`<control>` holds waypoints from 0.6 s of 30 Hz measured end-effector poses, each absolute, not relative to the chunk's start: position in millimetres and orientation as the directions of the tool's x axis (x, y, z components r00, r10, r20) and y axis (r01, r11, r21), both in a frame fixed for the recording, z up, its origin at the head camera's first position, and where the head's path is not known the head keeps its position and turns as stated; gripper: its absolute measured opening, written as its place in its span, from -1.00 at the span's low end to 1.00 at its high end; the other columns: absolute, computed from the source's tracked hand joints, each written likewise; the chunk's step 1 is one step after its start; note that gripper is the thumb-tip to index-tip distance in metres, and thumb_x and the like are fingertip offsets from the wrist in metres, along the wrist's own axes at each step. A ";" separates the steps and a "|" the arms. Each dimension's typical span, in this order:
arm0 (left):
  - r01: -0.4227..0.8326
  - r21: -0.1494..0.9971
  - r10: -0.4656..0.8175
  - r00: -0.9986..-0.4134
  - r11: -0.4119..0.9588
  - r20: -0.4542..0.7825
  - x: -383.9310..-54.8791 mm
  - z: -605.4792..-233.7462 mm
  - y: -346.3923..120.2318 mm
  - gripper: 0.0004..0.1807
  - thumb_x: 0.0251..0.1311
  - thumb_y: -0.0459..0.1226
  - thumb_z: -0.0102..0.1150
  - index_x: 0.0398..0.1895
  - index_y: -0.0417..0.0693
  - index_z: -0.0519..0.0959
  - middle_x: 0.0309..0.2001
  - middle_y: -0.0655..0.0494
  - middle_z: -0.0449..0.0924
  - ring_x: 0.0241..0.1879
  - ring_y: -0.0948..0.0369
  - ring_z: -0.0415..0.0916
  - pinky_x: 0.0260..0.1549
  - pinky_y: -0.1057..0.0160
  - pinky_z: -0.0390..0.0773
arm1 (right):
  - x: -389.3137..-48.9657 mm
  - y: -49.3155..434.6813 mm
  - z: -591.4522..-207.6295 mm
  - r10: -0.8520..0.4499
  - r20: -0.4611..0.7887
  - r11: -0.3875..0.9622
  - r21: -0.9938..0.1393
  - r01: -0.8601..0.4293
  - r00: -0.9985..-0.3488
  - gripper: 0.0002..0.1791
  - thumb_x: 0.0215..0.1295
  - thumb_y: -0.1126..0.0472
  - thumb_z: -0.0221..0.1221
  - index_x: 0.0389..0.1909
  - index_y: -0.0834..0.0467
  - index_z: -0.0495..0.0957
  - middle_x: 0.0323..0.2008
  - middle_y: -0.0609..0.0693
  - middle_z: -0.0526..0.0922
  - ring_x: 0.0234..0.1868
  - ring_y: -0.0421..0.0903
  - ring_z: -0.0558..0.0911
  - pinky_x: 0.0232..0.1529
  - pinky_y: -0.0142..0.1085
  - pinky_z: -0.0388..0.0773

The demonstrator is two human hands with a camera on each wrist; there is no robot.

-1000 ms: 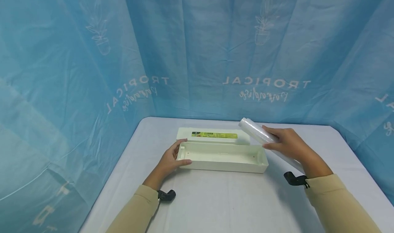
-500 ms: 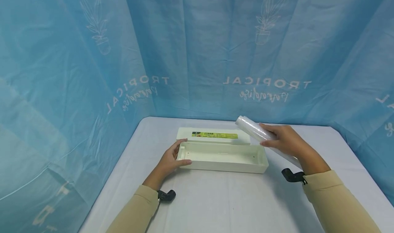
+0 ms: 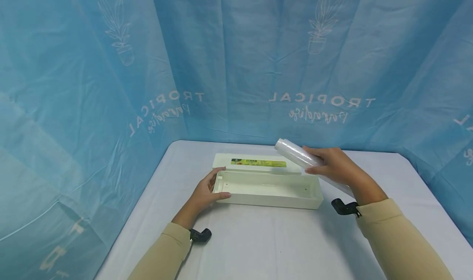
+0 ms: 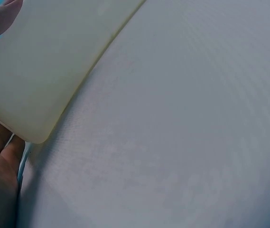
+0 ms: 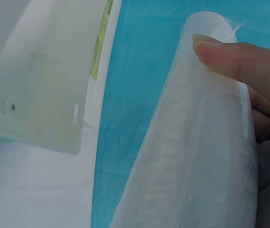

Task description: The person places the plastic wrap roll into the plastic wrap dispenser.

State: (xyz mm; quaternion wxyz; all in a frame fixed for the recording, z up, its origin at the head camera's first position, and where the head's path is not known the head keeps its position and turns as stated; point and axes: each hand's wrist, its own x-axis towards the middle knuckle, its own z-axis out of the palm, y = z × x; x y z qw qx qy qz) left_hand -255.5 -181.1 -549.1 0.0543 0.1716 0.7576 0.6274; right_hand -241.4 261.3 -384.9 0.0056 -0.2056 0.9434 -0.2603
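Note:
A long pale-green plastic wrap box (image 3: 266, 200) stands on the table with its inside bare. Its lid (image 3: 221, 160), with a yellow-green label, lies behind it. My left hand (image 3: 201, 193) grips the box's left end, thumb on the front wall and fingers behind the end. In the left wrist view the box's front wall (image 4: 44, 71) fills the upper left. My right hand (image 3: 338, 167) holds a roll of clear plastic wrap (image 3: 295, 152) slantwise above the box's right end. Thumb and curled fingers lie around the roll (image 5: 191, 142) in the right wrist view.
A white cloth covers the table (image 3: 244, 243). Blue printed curtains (image 3: 236, 66) hang behind it and along the sides. Black wrist cameras (image 3: 200, 235) are strapped to both wrists.
My right hand has moved left with the plastic wrap roll, bringing it nearer the box. The left hand and the box have stayed in place.

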 end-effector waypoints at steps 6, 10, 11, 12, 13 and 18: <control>0.199 0.968 0.330 -0.933 0.153 0.140 -255.7 -551.0 -182.6 0.06 0.05 -0.34 0.67 0.61 0.16 0.29 0.47 0.02 0.38 0.40 0.04 0.40 0.29 0.13 0.49 | -245.1 252.1 -387.5 -0.401 0.059 0.768 -0.523 -0.370 -0.914 -0.14 0.28 0.12 0.52 0.55 0.14 0.37 0.33 0.25 0.56 -0.02 0.06 0.66 -0.06 0.05 0.65; 0.196 0.966 0.332 -0.934 0.167 0.132 -256.2 -551.8 -183.1 0.06 0.06 -0.34 0.67 0.62 0.18 0.28 0.48 0.05 0.37 0.39 0.06 0.41 0.27 0.16 0.51 | -246.4 248.1 -392.1 -0.407 0.043 0.765 -0.529 -0.366 -0.912 -0.14 0.27 0.12 0.52 0.55 0.12 0.39 0.28 0.21 0.61 -0.06 0.02 0.66 -0.08 -0.01 0.65; 0.194 0.966 0.332 -0.934 0.171 0.129 -256.1 -551.4 -183.1 0.06 0.06 -0.33 0.67 0.62 0.19 0.28 0.48 0.04 0.37 0.39 0.06 0.41 0.27 0.16 0.51 | -246.6 247.2 -392.7 -0.415 0.047 0.761 -0.530 -0.375 -0.909 -0.15 0.27 0.13 0.52 0.55 0.14 0.39 0.26 0.22 0.62 -0.08 0.02 0.66 -0.09 -0.01 0.65; 0.193 0.966 0.333 -0.934 0.172 0.127 -256.3 -551.4 -183.1 0.06 0.07 -0.32 0.67 0.62 0.19 0.28 0.49 0.04 0.36 0.39 0.05 0.41 0.27 0.16 0.51 | -246.9 246.1 -393.2 -0.421 0.053 0.759 -0.527 -0.383 -0.906 -0.15 0.27 0.13 0.52 0.54 0.14 0.39 0.25 0.21 0.63 -0.09 0.01 0.66 -0.10 -0.01 0.65; 0.192 0.966 0.332 -0.935 0.174 0.126 -256.5 -551.6 -183.2 0.06 0.07 -0.31 0.67 0.62 0.20 0.27 0.49 0.04 0.36 0.39 0.05 0.42 0.27 0.16 0.52 | -247.4 244.8 -393.4 -0.426 0.059 0.756 -0.526 -0.391 -0.903 -0.15 0.27 0.14 0.53 0.54 0.14 0.40 0.25 0.21 0.64 -0.10 0.00 0.66 -0.10 -0.02 0.65; 0.196 0.968 0.334 -0.933 0.158 0.134 -257.0 -552.2 -184.0 0.07 0.05 -0.26 0.69 0.63 0.16 0.26 0.49 0.02 0.36 0.39 0.03 0.40 0.29 0.12 0.50 | -250.6 238.7 -392.9 -0.446 0.075 0.749 -0.514 -0.418 -0.892 -0.15 0.26 0.15 0.53 0.54 0.13 0.40 0.29 0.17 0.61 -0.07 -0.01 0.66 -0.08 -0.03 0.63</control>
